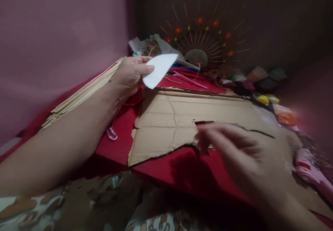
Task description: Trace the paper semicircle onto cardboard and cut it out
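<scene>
My left hand (137,70) pinches a white, leaf-shaped cut piece of paper (161,70) between thumb and fingers, holding it up above the far left part of the cardboard. A flat sheet of brown cardboard (156,120) with creases, a ragged left edge and a cut-out gap lies on the red-covered table (161,172). My right hand (231,151) hovers over the cardboard's near edge, by the gap. Its fingers are bent and blurred by motion, and whether anything is between them cannot be made out.
Thin pale sticks (85,92) lie along the left edge. At the back are pink pipe cleaners (191,80), twine (215,76) and a sunburst decoration with red flowers (199,21). A pink glue gun (312,172) lies right; a yellow item (262,99) and an orange packet (286,116) sit behind it.
</scene>
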Available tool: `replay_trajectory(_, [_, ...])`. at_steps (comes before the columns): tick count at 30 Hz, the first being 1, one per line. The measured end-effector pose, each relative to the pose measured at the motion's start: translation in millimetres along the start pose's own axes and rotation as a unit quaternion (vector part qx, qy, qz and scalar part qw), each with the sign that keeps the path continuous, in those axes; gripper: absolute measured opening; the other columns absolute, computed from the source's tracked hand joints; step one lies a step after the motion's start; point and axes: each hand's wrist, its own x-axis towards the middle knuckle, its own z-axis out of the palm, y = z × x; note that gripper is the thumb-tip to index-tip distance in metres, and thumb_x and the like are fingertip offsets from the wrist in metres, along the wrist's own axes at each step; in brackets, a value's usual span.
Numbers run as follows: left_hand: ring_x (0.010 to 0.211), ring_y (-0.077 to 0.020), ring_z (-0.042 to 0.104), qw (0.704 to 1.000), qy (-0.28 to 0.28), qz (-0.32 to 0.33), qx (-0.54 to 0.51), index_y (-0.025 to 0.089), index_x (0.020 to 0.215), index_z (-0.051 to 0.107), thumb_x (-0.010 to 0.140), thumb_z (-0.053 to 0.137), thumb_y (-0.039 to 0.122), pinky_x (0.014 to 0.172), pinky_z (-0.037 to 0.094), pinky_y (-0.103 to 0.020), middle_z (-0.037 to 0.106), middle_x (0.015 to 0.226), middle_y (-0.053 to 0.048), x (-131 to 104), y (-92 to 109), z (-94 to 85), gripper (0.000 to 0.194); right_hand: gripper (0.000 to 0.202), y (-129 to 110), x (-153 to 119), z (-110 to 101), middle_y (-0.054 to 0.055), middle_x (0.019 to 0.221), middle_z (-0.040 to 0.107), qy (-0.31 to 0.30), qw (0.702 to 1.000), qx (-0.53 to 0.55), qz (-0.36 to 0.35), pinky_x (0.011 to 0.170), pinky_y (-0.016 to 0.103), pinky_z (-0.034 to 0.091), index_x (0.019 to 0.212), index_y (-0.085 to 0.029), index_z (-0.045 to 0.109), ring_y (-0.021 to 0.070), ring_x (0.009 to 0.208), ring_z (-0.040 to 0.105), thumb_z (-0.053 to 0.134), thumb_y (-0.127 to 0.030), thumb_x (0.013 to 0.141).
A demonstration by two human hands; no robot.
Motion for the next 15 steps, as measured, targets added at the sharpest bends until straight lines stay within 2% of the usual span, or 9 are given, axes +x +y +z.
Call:
replay_trajectory(1, [0.071,-0.0149,0.07,0.999,0.023,-0.01,-0.024,0.01,0.096,0.067,0.072,0.066,0.013,0.071,0.06,-0.031,0.078,0.087,-0.005,5,-6,-2.4,0.025,0.017,2,-11,4,0.007,0.081,0.076,-0.064,0.986,0.094,0.118,0.057,0.032,0.059,0.097,-0.021,0.075,0.019,0.064,0.071,0.072,-0.036,0.088])
replay_trajectory(2, [0.071,-0.0142,0.07,0.998,0.041,-0.024,-0.046,0.011,0.096,0.065,0.071,0.066,0.012,0.073,0.06,-0.031,0.077,0.087,-0.005,8,-11,-4.0,0.024,0.024,4,-21,7,0.01,0.09,0.078,-0.087,0.951,0.165,0.246,0.061,0.033,0.06,0.1,-0.019,0.074,0.0201,0.068,0.073,0.075,-0.038,0.085])
replay_trajectory(3, [0.072,-0.0138,0.069,0.996,0.053,-0.036,-0.06,0.012,0.095,0.064,0.071,0.065,0.01,0.075,0.059,-0.031,0.077,0.087,-0.004,10,-14,-4.6,0.025,0.03,5,-29,10,0.013,0.101,0.077,-0.078,0.91,0.224,0.341,0.069,0.036,0.061,0.104,-0.018,0.073,0.0215,0.074,0.075,0.078,-0.038,0.082])
replay_trajectory(4, [0.072,-0.0139,0.068,0.995,0.059,-0.051,-0.07,0.013,0.094,0.063,0.069,0.064,0.008,0.076,0.058,-0.031,0.076,0.086,-0.003,11,-17,-4.4,0.025,0.035,6,-35,12,0.013,0.105,0.077,-0.04,0.881,0.272,0.385,0.075,0.037,0.061,0.109,-0.018,0.071,0.0223,0.078,0.076,0.08,-0.036,0.08])
replay_trajectory(7, [0.07,-0.0144,0.066,0.988,0.047,-0.125,-0.072,0.012,0.091,0.064,0.065,0.061,0.002,0.077,0.054,-0.032,0.073,0.082,-0.003,9,-19,-0.2,0.027,0.034,7,-46,16,0.017,0.115,0.075,0.031,0.837,0.382,0.391,0.091,0.04,0.058,0.108,-0.015,0.073,0.0286,0.099,0.075,0.08,-0.033,0.08])
replay_trajectory(9, [0.069,-0.014,0.064,0.984,0.024,-0.169,-0.057,0.011,0.09,0.065,0.065,0.06,0.001,0.078,0.052,-0.031,0.071,0.079,-0.003,8,-20,2.8,0.027,0.032,8,-49,19,0.016,0.125,0.072,0.057,0.816,0.44,0.371,0.097,0.039,0.056,0.109,-0.017,0.074,0.0282,0.11,0.072,0.078,-0.033,0.082])
replay_trajectory(12, [0.066,-0.0137,0.061,0.978,0.006,-0.201,-0.047,0.011,0.089,0.066,0.066,0.06,0.0,0.075,0.05,-0.031,0.068,0.075,-0.003,6,-22,4.9,0.026,0.037,11,-52,25,0.011,0.132,0.069,0.051,0.79,0.503,0.348,0.09,0.036,0.059,0.118,-0.024,0.071,0.025,0.105,0.074,0.078,-0.031,0.083])
replay_trajectory(15, [0.063,-0.0135,0.06,0.975,0.01,-0.219,-0.039,0.013,0.09,0.065,0.068,0.061,0.001,0.067,0.05,-0.029,0.067,0.073,-0.003,4,-21,5.2,0.026,0.027,14,-44,33,0.008,0.115,0.076,0.048,0.773,0.531,0.345,0.082,0.03,0.06,0.105,-0.024,0.076,0.0207,0.095,0.075,0.081,-0.027,0.08])
